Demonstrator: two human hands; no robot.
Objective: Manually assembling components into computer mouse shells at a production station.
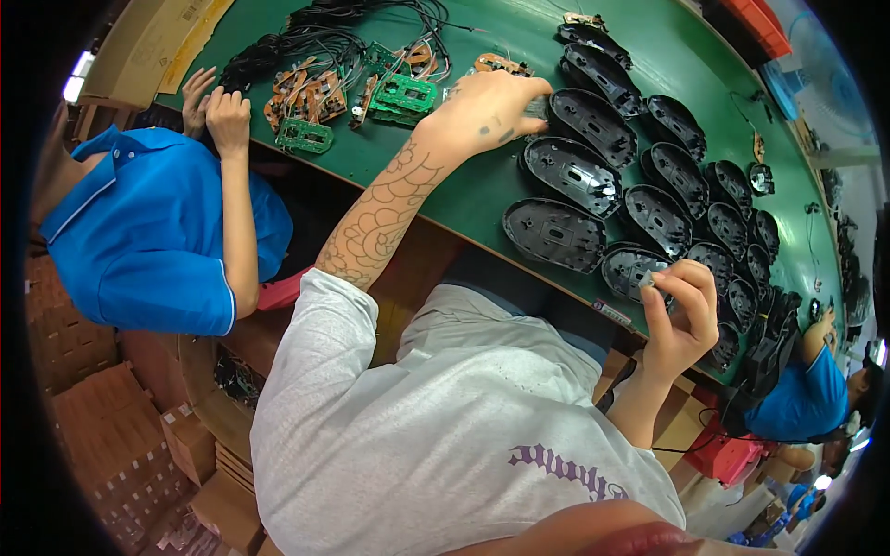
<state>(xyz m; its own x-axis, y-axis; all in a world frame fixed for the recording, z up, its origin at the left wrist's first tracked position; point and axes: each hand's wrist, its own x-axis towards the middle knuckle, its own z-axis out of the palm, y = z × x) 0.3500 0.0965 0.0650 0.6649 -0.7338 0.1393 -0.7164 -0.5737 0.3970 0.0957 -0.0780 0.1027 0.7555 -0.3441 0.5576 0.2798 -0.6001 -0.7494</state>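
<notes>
The left hand (487, 111) reaches out across the green table (482, 199), its tattooed forearm stretched from the near edge toward the middle. Its fingers are curled down, pressed against the near end of a black mouse shell (593, 125) that lies open side up; a small grey part shows under the fingertips, though whether the grip pinches it cannot be told.

The right hand (681, 310) is raised just above the near edge of the table, thumb and forefinger pressed together on a small grey piece (652, 281), held over another black shell (630, 269) that lies close to that edge.

Many more black shells (691, 199) lie in rows, all hollow side up, running from the middle of the table toward its right end. Further along the far side, beside the left hand, sits a heap of green circuit boards (403, 93) with orange parts and a tangle of black cables (315, 37) leading off them.

At the left end of the table another person in a blue shirt (148, 232) rests both hands (213, 107) on the table edge, near the boards. A second worker in blue (811, 394) is at the right end, by the last of the shells.
</notes>
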